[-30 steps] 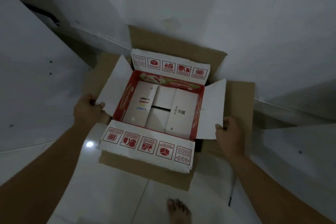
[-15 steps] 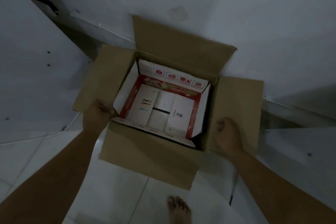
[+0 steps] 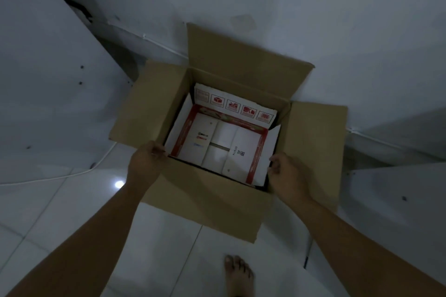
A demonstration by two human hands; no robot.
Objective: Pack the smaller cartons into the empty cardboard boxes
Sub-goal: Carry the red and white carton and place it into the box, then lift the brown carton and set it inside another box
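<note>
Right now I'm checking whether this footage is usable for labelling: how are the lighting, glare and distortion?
Head view: dim, bluish light throughout; one small glare spot on the floor tile; wide-angle bending slants the walls; the red-and-white carton inside the cardboard box stays legible, though its small print is too soft to read; both hands show no motion blur.

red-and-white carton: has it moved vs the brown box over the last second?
Yes. The red-and-white carton has sunk down into the brown cardboard box; its flaps, earlier spread over the box's rim, are now inside.
</note>
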